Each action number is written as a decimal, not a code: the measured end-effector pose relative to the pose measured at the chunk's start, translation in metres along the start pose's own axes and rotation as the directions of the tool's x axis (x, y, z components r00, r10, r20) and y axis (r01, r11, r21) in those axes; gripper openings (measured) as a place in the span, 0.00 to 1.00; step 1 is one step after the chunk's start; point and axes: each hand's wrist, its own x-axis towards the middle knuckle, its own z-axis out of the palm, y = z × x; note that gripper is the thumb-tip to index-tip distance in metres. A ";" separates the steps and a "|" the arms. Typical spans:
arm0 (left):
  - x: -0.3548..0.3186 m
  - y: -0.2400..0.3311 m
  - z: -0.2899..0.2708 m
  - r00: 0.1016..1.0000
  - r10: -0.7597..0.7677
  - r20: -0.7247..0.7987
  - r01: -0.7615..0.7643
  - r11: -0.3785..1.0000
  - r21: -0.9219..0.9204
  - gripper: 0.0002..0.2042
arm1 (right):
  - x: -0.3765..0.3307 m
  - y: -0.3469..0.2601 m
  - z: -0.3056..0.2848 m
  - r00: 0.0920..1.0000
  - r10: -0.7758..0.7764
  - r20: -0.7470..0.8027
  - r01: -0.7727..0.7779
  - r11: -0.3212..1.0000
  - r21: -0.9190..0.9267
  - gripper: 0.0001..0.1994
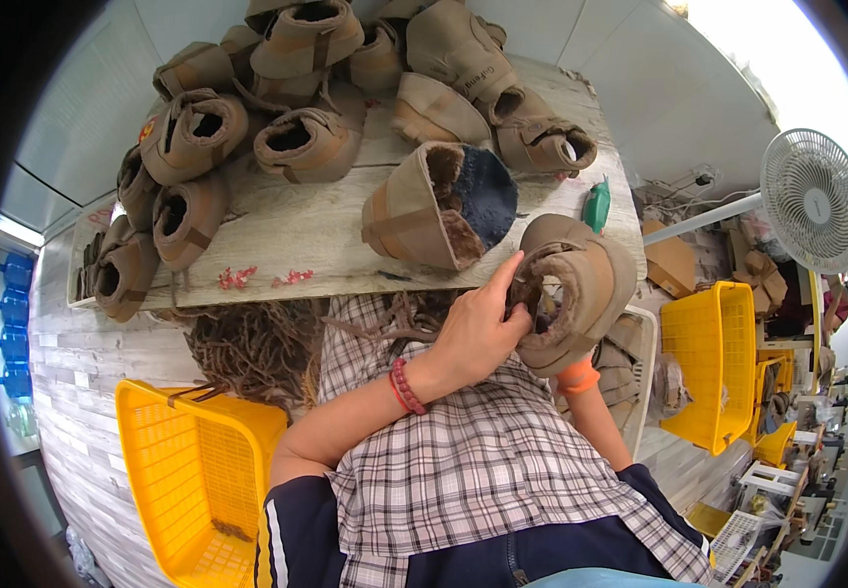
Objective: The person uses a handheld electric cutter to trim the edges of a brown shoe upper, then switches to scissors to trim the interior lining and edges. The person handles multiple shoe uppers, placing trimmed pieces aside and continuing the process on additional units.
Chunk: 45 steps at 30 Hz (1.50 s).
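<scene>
A brown shoe upper (pixel 596 279) with a fuzzy lining is held up in front of me at the table's near edge. My left hand (pixel 483 328) grips its opening on the left side, thumb at the lining and index finger along the rim. From below right, my right forearm (pixel 600 421) rises behind the upper, with an orange band (pixel 578 375) at the wrist. The upper hides the fingers of my right hand. Just left of it on the table, a larger brown upper (pixel 399 218) stands with its wide opening showing brown fuzz and a dark blue patch.
Several brown uppers (pixel 306 142) are heaped over the table's (pixel 316 230) far and left parts. A green tool (pixel 597 204) lies right. Brown strips (pixel 257 348) bunch below the front edge. Yellow crates (pixel 199 421) stand at both sides, and a fan (pixel 816 201) at right.
</scene>
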 end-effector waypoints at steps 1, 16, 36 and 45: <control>0.000 -0.005 0.001 1.000 0.015 -0.009 -0.015 1.000 -0.013 0.28 | -0.009 0.008 -0.010 0.998 -0.024 -0.061 0.010 0.978 -0.208 0.27; 0.001 -0.065 -0.057 0.743 0.139 -0.655 -0.080 0.990 0.118 0.10 | 0.029 -0.114 0.030 0.953 -0.190 -0.237 0.131 0.961 -0.242 0.20; 0.066 -0.118 -0.091 0.801 0.336 -0.495 0.043 0.792 0.609 0.14 | 0.163 0.044 0.079 0.970 0.077 -0.231 -0.004 0.953 0.303 0.07; 0.056 -0.096 -0.236 0.711 0.507 -0.487 0.198 0.520 0.831 0.13 | 0.131 0.029 0.047 0.970 -0.015 -0.241 0.129 0.875 0.467 0.08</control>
